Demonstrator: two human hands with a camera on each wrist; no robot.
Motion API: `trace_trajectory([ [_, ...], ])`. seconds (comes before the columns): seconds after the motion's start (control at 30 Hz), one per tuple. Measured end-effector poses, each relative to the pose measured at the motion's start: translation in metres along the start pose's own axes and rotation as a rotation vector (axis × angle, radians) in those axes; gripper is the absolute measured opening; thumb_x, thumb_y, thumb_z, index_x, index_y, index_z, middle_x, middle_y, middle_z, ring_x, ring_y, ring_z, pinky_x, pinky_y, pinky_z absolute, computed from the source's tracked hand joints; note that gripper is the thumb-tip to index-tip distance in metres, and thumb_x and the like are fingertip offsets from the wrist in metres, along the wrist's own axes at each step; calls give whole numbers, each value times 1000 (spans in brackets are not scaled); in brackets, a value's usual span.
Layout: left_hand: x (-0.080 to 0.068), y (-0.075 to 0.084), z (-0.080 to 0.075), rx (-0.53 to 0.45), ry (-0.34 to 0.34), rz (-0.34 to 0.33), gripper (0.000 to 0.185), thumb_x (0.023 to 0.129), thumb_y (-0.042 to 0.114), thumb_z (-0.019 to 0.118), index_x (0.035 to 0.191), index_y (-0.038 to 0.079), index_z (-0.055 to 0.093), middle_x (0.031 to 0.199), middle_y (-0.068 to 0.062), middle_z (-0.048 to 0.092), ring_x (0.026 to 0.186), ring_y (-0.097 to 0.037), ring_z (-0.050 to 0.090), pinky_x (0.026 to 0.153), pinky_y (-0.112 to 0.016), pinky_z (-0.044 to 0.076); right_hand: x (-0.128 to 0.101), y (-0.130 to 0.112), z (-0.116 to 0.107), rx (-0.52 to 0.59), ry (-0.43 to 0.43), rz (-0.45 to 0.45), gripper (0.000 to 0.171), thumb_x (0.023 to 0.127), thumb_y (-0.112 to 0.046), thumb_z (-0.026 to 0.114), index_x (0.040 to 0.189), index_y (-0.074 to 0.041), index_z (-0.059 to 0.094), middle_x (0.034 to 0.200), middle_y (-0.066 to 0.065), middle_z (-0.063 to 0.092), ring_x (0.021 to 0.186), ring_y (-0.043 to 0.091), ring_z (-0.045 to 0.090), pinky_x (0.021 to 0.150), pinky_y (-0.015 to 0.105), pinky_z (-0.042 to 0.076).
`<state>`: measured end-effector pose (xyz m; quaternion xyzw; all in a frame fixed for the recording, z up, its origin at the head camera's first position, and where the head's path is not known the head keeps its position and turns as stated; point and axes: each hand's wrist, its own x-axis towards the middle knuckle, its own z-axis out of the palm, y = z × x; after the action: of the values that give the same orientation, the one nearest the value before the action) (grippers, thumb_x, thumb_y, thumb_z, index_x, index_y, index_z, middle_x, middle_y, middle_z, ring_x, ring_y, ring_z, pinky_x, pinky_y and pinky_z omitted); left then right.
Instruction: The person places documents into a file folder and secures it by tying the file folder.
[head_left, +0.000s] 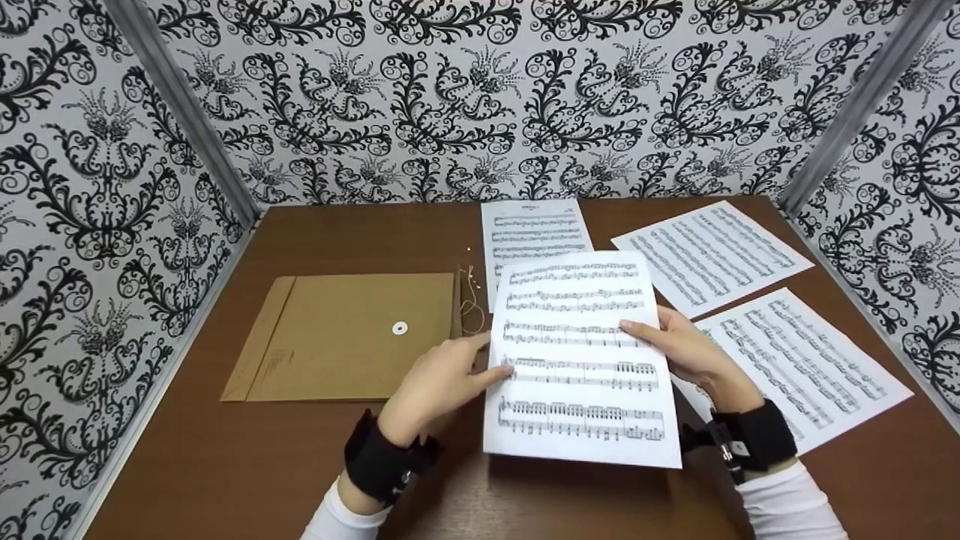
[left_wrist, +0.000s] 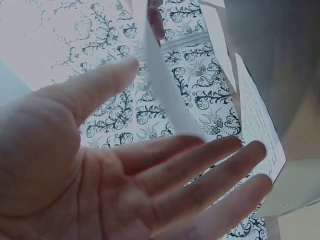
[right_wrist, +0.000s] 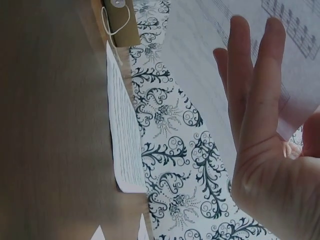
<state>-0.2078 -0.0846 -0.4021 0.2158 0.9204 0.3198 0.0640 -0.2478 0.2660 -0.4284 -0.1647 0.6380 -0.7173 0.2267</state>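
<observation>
Both hands held one sheet of music (head_left: 581, 360) above the brown wood-grain bench (head_left: 225, 465), tilted up toward the head camera. The left hand (head_left: 439, 382) pinched the sheet's left edge, thumb on the printed face and fingers behind; the right hand (head_left: 686, 349) gripped the right edge the same way, its thumb lying across the staves. The paper was thin, white and rectangular, printed with five systems of black piano notation, too small to read. Three more printed music sheets lay flat on the bench: one at the back (head_left: 532, 229), one at the right rear (head_left: 712, 255) and one (head_left: 810, 364) partly under the right hand. To the left lay a tan kraft envelope (head_left: 337, 337), matte and rectangular, with a white round string-tie button (head_left: 400, 328) and a loose thin string (head_left: 471, 300) at its right end. Black-and-white damask patterned walls (head_left: 480, 90) enclosed the bench.
</observation>
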Motion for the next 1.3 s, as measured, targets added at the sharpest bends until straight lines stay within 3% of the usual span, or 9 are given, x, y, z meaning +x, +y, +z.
trace_trajectory([
  [0.17, 4, -3, -2, -168, 89, -15, 57, 98, 36, 68, 148, 12, 53, 106, -7, 79, 76, -12, 70, 71, -29, 53, 10, -1, 4, 3, 52, -11, 22, 108, -11, 47, 128, -11, 57, 106, 3, 79, 89, 18, 80, 75, 32, 64],
  [0.27, 6, -4, -3, -294, 102, -6, 62, 100, 32, 67, 153, 10, 44, 113, -12, 77, 85, -18, 75, 77, -33, 58, 15, -1, 9, 0, 99, -22, 20, 108, -11, 49, 126, -12, 57, 105, 0, 80, 88, 16, 79, 75, 30, 64],
  [0.47, 10, -6, -3, -479, 102, 22, 68, 102, 23, 63, 159, 11, 28, 122, -19, 71, 94, -25, 75, 71, -32, 62, 23, 0, 19, -52, 211, -32, 23, 106, -14, 53, 128, -11, 56, 101, -4, 80, 86, 14, 79, 74, 29, 64],
  [0.67, 14, -9, -2, -573, 102, 7, 68, 103, 14, 60, 161, 13, 24, 114, -22, 71, 85, -23, 75, 66, -35, 63, 24, -1, 23, -67, 271, -32, 23, 106, -16, 54, 129, -13, 57, 100, -5, 80, 87, 15, 79, 74, 30, 64],
  [0.9, 18, -20, -4, -680, 3, 6, 65, 103, 7, 55, 160, 11, 24, 112, -26, 70, 79, -16, 74, 65, -37, 64, 21, -4, 23, -57, 264, -56, 24, 106, -15, 53, 130, -14, 57, 102, -7, 80, 88, 13, 79, 75, 28, 64],
  [1.07, 19, -31, -8, -730, -117, -28, 64, 103, 7, 54, 160, 15, 26, 108, -23, 72, 79, -18, 76, 67, -40, 64, 18, -7, 21, -21, 300, -40, 22, 105, -15, 55, 127, -14, 58, 100, -6, 79, 87, 12, 78, 74, 26, 63],
  [1.3, 19, -46, -19, -823, -302, -20, 64, 105, 8, 51, 161, 20, 23, 112, -21, 75, 82, -23, 79, 69, -43, 65, 16, -7, 12, 54, 271, -59, 22, 106, -10, 51, 125, -17, 60, 105, -4, 79, 92, 13, 78, 78, 27, 63],
])
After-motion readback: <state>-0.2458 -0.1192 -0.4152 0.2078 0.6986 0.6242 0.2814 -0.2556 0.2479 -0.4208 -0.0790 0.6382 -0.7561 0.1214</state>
